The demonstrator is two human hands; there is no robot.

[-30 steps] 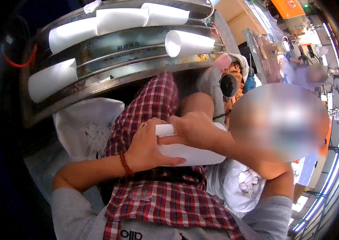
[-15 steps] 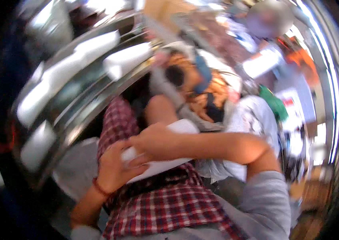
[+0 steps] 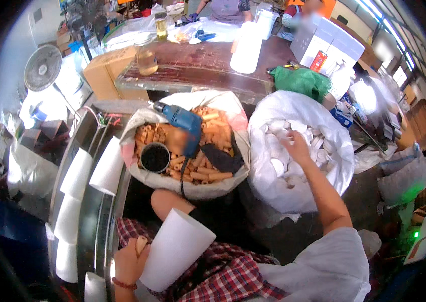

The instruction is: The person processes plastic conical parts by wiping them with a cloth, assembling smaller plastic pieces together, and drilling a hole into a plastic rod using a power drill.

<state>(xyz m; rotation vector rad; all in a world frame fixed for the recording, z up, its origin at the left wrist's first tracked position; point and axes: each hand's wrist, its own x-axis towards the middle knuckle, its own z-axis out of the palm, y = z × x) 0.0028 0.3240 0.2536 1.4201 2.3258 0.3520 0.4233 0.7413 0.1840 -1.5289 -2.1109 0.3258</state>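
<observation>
A white foam-like cylinder (image 3: pixel 177 250) lies slantwise across my lap on a red plaid cloth (image 3: pixel 223 264). My left hand (image 3: pixel 129 262) is closed around a short tan tube (image 3: pixel 141 245), right beside the cylinder's lower side. My right hand (image 3: pixel 298 148) reaches into a white sack (image 3: pixel 273 189) of round white discs (image 3: pixel 277 166). Its fingers stretch down among the discs; I see nothing held in them. To the sack's left stands another sack (image 3: pixel 155 185) full of tan tubes (image 3: pixel 208 176), with a blue power drill (image 3: pixel 182 126) lying on top.
More white cylinders (image 3: pixel 67 219) stand along a metal rack (image 3: pixel 103 221) at my left. A dark-filled cup (image 3: pixel 155 157) sits among the tubes. Ahead is a dark red table (image 3: pixel 198 63) with a jar (image 3: pixel 146 61) and a green cloth (image 3: pixel 301 83). Another person (image 3: pixel 225 11) is behind it.
My right hand has left the white cylinder and moved right into the sack of discs. My left hand now shows a tan tube in its grip. The view has swung and sharpened.
</observation>
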